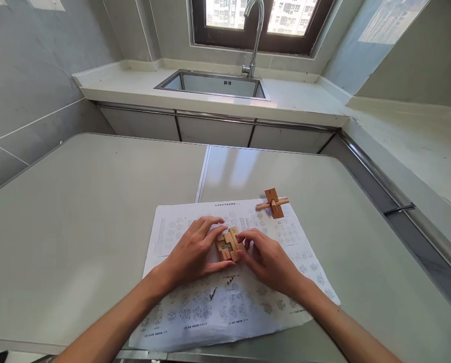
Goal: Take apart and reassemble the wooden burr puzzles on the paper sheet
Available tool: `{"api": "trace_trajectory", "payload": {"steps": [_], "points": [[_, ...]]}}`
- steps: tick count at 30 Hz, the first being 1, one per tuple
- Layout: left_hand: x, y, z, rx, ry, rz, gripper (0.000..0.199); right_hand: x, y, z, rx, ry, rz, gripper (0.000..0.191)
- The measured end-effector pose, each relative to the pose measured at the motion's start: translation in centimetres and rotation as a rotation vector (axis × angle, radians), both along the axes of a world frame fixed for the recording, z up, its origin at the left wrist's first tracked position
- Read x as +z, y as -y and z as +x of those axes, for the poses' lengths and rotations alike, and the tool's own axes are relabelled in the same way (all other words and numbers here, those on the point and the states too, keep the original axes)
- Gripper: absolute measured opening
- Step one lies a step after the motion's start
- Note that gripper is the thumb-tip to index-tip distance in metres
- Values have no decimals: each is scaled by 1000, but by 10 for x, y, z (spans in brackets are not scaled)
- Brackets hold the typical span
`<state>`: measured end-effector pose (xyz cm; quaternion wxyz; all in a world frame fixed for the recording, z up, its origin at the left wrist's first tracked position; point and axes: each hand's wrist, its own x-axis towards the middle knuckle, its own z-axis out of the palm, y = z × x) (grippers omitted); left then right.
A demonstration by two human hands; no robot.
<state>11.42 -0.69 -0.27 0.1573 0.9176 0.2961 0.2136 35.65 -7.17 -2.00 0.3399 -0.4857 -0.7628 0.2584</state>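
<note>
Near the middle of a printed sheet [195, 312] lies a small cluster of notched wooden puzzle pieces [229, 244]. My left hand [195, 249] holds the cluster from its left side, thumb at the near edge and fingers at the far edge. On the other side, my right hand [267, 259] has its thumb and bent fingertips pressed against the right part of the pieces. A separate crossed wooden assembly [274, 203], with a flat brown piece and thin sticks, rests at the sheet's far right corner.
The sheet lies on a pale table [77, 227] with a seam across its far half. Beyond stand a white counter [301, 98], a sink [218, 83] and a faucet [254, 40] below a window. Tiled walls flank both sides.
</note>
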Motion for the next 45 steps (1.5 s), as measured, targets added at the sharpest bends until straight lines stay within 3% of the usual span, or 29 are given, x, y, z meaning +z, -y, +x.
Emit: {"api": "trace_trajectory", "payload": {"steps": [8,14,18,25,33,45], "points": [[0,2,2,-50,12,-60,80,5,4,-5,83,-52,-52,25],[4,6,6,-78,28,-49,44,9,7,-6,209,-106,-81,43],[1,6,6,-49,36,-43,20,6,8,-8,175,-129,-48,39],[-7,-11,-2,59,40,-10,19,0,5,-8,58,-147,-73,30],[-4,-40,-26,323,37,-49,12,3,6,-8,99,-80,-35,31],[-1,-59,-55,414,7,-19,23,1,4,-6,106,-82,-54,26]]}}
